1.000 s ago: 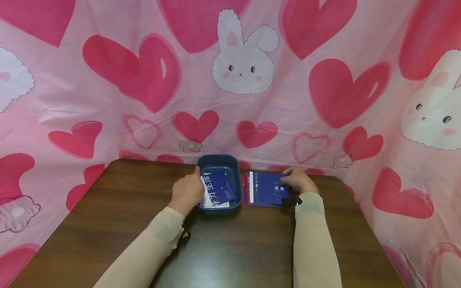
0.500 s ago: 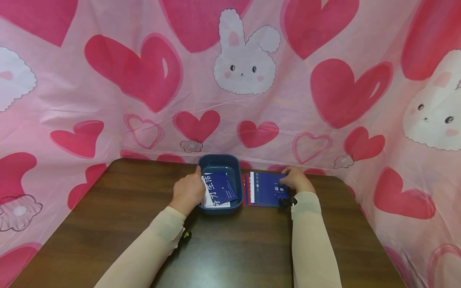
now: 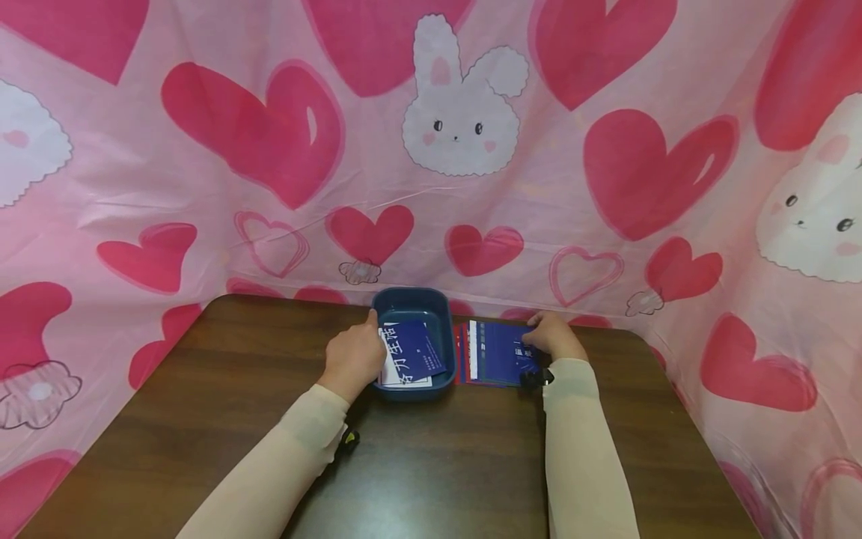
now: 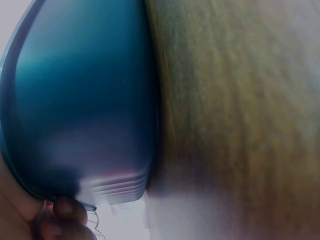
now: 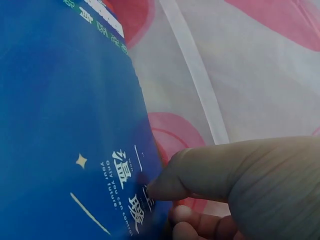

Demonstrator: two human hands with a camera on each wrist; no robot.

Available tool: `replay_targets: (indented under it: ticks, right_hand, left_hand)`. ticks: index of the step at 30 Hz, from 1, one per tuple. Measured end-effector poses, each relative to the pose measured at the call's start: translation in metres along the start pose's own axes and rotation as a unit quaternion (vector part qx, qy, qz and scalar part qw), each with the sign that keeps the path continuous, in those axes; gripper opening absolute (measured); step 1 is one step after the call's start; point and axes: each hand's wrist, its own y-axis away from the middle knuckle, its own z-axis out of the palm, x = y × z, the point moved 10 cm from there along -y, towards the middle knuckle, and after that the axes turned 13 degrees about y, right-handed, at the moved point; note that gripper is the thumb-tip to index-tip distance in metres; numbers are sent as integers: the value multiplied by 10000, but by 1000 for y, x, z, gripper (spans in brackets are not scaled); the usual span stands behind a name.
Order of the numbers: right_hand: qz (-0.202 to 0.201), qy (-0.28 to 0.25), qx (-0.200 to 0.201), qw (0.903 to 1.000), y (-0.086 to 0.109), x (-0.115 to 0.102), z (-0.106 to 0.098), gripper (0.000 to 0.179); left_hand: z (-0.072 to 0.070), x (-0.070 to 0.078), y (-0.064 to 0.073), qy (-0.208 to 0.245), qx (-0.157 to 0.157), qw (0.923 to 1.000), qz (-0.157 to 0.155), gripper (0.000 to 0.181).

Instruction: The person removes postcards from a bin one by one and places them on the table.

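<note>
In the head view a dark blue plastic basin [image 3: 444, 318] stands at the table's far side. Several blue and white cards [image 3: 420, 359] lie in it, the top one askew. My left hand [image 3: 353, 358] grips the basin's left rim; the left wrist view shows curled fingers [image 4: 70, 209] at the rim. Right of the basin lies a fanned stack of cards [image 3: 497, 352], with red and white edges showing at its left and a blue card on top. My right hand [image 3: 557, 338] pinches that stack's far right edge, thumb [image 5: 187, 172] on the top card and fingers at its side.
The brown wooden table [image 3: 431, 464] reaches toward me. Behind it and at both sides hangs a pink cloth [image 3: 283, 180] printed with hearts and rabbits, close to the basin and the stack. Dark wrist devices sit on both of my sleeves.
My right hand has shifted slightly left over the card stack's right edge. My left hand stays on the basin's rim. The whole head view has drifted slightly.
</note>
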Motion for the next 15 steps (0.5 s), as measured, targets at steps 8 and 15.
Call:
replay_targets:
  ticks: [8,15]
  right_hand:
    - [-64,-253,20,9997,-3,5,-7,37]
    - [-572,-740,-219,9954,15,-36,-11,41]
  left_hand:
    - [-2,1,0,-1,61,10000,10,73]
    - [-3,3,2,34,7,10000,15,73]
